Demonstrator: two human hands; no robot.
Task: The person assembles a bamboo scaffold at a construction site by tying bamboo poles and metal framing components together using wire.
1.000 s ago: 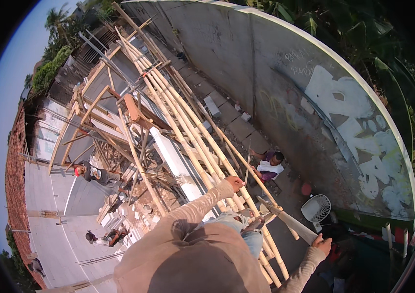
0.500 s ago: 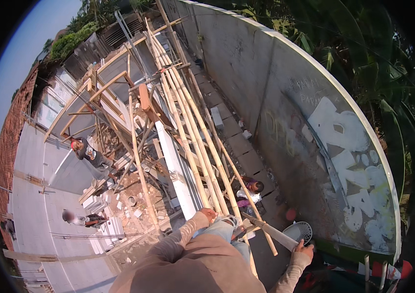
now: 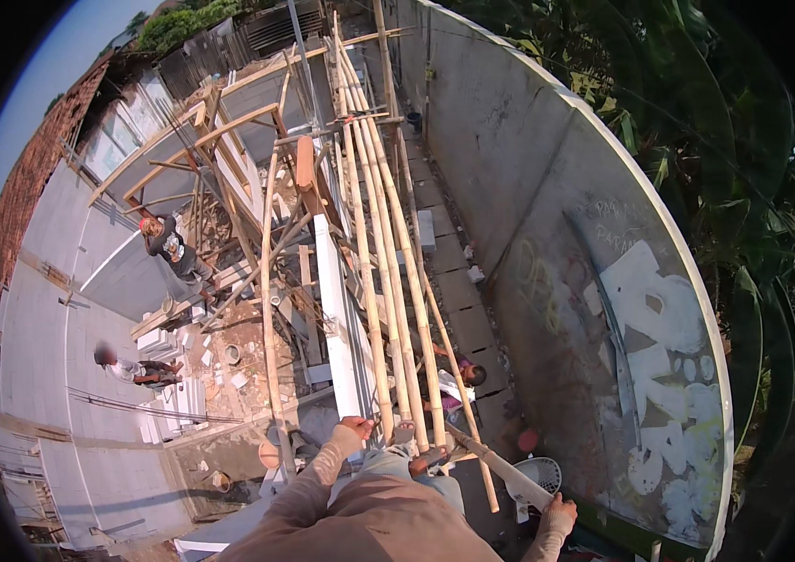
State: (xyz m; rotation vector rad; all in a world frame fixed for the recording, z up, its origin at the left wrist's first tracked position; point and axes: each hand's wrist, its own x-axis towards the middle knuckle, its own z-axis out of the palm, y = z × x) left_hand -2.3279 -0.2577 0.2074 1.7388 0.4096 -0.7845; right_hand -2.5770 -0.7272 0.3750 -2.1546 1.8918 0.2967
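Observation:
My left hand (image 3: 356,428) is closed at the near end of the white block wall (image 3: 337,309). Its fingers are curled, and what they hold, if anything, is hidden. Off to the right, my right hand (image 3: 559,515) grips the near end of a flat wooden board (image 3: 505,470), which slants away toward my feet. Below me, my sandalled feet (image 3: 426,459) are on several long bamboo poles (image 3: 388,281) laid side by side, running away from me along the white wall.
A person (image 3: 458,382) is under the poles beside a tall grey wall (image 3: 529,187). A white mesh basket (image 3: 538,476) sits below the board. Down left, two people (image 3: 173,248) are among rubble and timber. A slanting bamboo pole (image 3: 271,309) stands left of the white wall.
My left hand has moved left, from beside my knee to the white wall's end. The right hand still grips the board. My view has turned, and the person below the poles has bent lower.

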